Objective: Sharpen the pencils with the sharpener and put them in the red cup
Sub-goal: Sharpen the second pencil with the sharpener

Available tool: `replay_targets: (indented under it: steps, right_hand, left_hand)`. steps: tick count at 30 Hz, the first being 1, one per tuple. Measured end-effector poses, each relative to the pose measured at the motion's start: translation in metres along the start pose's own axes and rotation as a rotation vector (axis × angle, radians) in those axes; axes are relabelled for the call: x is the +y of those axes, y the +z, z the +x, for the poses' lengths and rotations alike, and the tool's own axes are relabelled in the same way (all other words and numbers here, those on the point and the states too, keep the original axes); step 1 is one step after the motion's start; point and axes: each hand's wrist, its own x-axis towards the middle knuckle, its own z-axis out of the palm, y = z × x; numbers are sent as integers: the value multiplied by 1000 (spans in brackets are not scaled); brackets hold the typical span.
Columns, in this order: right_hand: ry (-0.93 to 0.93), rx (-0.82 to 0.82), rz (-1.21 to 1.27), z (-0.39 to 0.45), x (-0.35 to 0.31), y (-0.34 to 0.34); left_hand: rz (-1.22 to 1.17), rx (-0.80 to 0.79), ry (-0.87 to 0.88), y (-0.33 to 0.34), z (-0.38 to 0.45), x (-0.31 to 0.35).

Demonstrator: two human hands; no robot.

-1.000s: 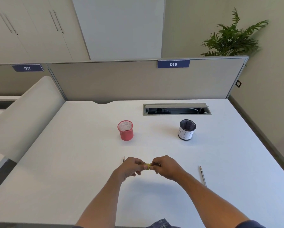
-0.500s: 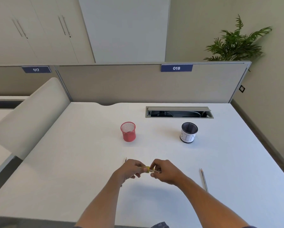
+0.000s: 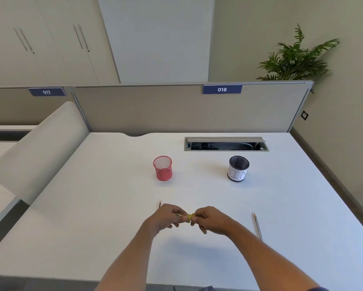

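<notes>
My left hand (image 3: 164, 219) and my right hand (image 3: 213, 220) meet above the near middle of the white desk (image 3: 113, 206). Between their fingertips is a small yellow sharpener (image 3: 190, 218), which the left hand pinches. The right hand grips a pencil pushed into the sharpener; its fingers hide nearly all of that pencil. The red mesh cup (image 3: 163, 169) stands upright beyond the hands. A loose pencil (image 3: 257, 226) lies to the right of my right forearm. Another pencil's tip (image 3: 160, 203) sticks out behind my left hand.
A black mesh cup with a white paper label (image 3: 238, 169) stands to the right of the red cup. Behind them are an open cable slot (image 3: 225, 143) and a grey partition (image 3: 176, 110). A white curved panel (image 3: 39, 148) borders the desk's left side.
Half a second ago a short stretch of pencil showed between the sharpener and my right hand. Now the hands are pressed together again and that stretch is hidden.
</notes>
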Motion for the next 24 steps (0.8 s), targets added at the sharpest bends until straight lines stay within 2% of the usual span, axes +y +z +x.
replay_targets:
  steps: [4,12,15,20,24]
  right_hand:
    - [-42,54,-62,-3,2,1]
    - [-33,285,-336,1,6,-2]
    - [-33,237,-303,5,4,-3]
    - [-9,116,-109,8,0,-3]
    - [-24,83,-59,8,6,-3]
  left_hand:
    - [-18,7,-5,3,2,-1]
    - [-38,18,4,9,7,3]
    - [-45,29,3,6,7,5]
    - [-21,19,-3,-1,8,4]
    - [-4,7,-2,-3,12,3]
